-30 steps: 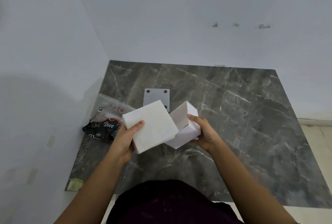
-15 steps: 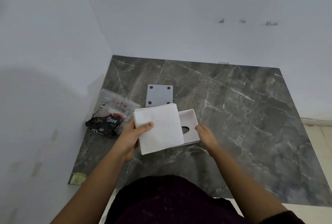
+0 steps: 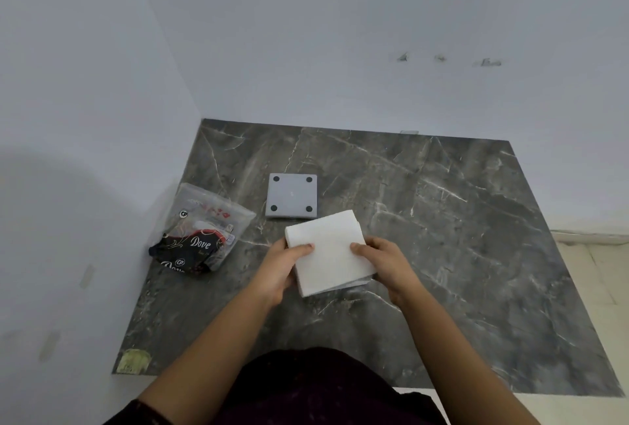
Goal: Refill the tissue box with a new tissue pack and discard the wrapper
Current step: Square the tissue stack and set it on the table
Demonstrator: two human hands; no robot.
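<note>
Two hands we close on one tissue stack (image 3: 328, 251), left hand (image 3: 277, 266) and right hand (image 3: 384, 259) pinching opposite sides, square stack flat, corners skewed to the marble slab (image 3: 442, 220) edges.

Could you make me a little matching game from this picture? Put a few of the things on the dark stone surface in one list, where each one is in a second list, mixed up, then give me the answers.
Things
1. tissue stack
2. grey square panel
3. Dove wrapper
4. yellowish sticker

Places
A. near-left corner of the stone surface
B. flat on the surface, just beyond the tissues, four dark dots up
C. held between the left hand and right hand
D. by the left wall, crumpled, left of the hands

Pairs: 1-C, 2-B, 3-D, 4-A
</note>
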